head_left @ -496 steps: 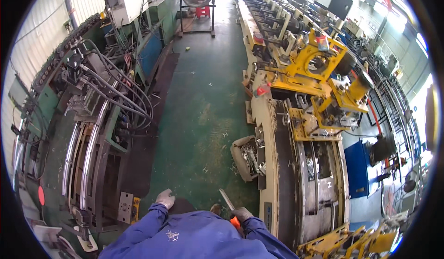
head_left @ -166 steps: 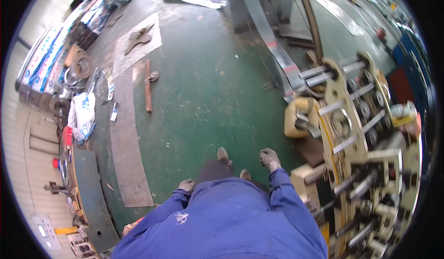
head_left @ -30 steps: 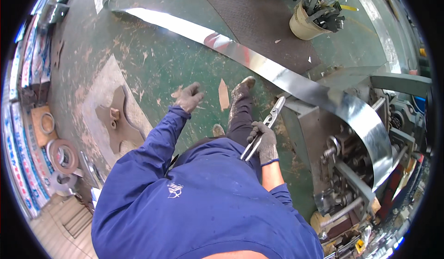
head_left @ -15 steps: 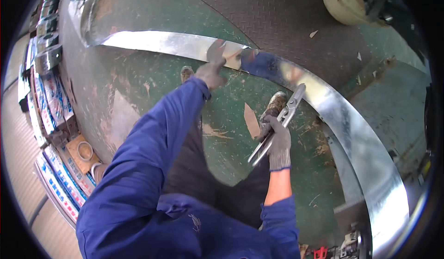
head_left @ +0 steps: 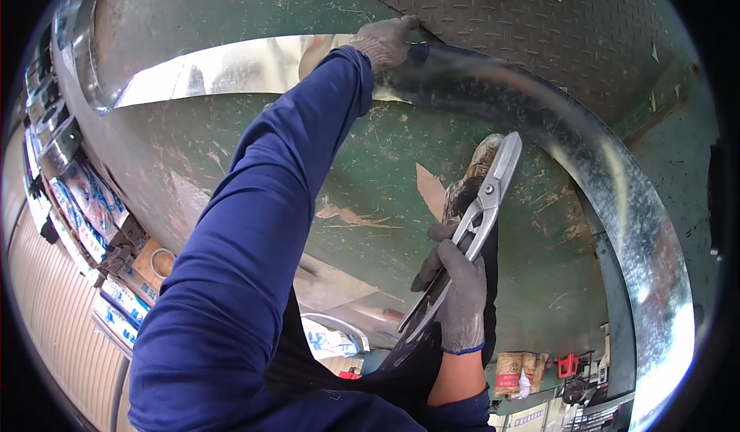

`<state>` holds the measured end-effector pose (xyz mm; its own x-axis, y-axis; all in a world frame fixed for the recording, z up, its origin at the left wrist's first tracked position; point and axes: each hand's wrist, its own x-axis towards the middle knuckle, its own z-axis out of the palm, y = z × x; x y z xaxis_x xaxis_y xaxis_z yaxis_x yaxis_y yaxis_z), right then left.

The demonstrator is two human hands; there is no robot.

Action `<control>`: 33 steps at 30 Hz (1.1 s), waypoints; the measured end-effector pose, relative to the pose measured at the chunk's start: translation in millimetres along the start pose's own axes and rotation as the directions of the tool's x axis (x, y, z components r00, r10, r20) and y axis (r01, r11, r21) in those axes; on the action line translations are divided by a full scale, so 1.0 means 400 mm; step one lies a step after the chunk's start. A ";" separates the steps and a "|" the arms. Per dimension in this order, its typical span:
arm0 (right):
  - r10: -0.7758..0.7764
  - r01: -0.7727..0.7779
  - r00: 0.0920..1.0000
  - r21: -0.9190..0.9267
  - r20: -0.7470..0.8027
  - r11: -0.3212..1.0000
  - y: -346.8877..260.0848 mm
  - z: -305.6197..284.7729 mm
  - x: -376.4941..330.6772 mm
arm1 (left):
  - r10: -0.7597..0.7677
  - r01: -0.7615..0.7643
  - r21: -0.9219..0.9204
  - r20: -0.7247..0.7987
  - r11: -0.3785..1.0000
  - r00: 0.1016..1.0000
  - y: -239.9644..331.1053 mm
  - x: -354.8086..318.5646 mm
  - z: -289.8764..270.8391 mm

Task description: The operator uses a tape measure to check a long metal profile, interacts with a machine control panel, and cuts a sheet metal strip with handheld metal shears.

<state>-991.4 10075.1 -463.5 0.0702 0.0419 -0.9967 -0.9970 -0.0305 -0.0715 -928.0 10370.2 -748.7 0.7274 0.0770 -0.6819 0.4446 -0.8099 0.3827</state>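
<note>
A long curved strip of shiny sheet metal [head_left: 231, 70] arcs across the floor, from the far left round to the near right. My left hand [head_left: 383, 43], in a grey glove, reaches out to its far edge and is closed over it, fingertips bent past the rim. Its thumb is hidden. In my gloved right hand [head_left: 462, 293] I hold a pair of metal tin snips [head_left: 493, 189] by the handles. The snips' jaws look closed and point away from me, just short of the strip's inner edge and apart from it.
Green scuffed flooring [head_left: 370, 170] lies under the strip, with a dark tread plate [head_left: 493, 8] beyond. A pointed offcut [head_left: 432, 191] lies by my shoe [head_left: 486, 154]. Rolled metal pieces [head_left: 62, 143] and wrapped packs line the left. Paper bags [head_left: 512, 374] stand near right.
My left hand has moved forward and right, from above the strip's inner side onto its far edge. My right hand still holds the snips. My view has shifted, and I am leaning further forward.
</note>
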 end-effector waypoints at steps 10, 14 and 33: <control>0.028 -0.031 0.998 -0.062 -0.051 0.998 -0.078 -0.015 0.034 | -0.306 0.352 -0.361 0.179 0.864 0.935 0.096 -0.098 -0.249; -0.040 0.040 0.999 0.022 -0.007 0.999 -0.105 -0.033 0.034 | -0.122 0.120 -0.337 0.015 0.934 0.992 0.142 0.027 -0.335; -0.096 0.100 0.968 0.006 -0.233 0.995 -0.060 0.179 0.537 | 0.284 -0.221 0.179 -0.592 0.959 0.754 0.040 0.229 0.032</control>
<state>-954.7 10156.2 -673.1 0.1718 -0.1888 -0.9669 -0.9850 -0.0204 -0.1711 -860.8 10356.8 -813.0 0.9844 0.1721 -0.0365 0.1720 -0.8975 0.4062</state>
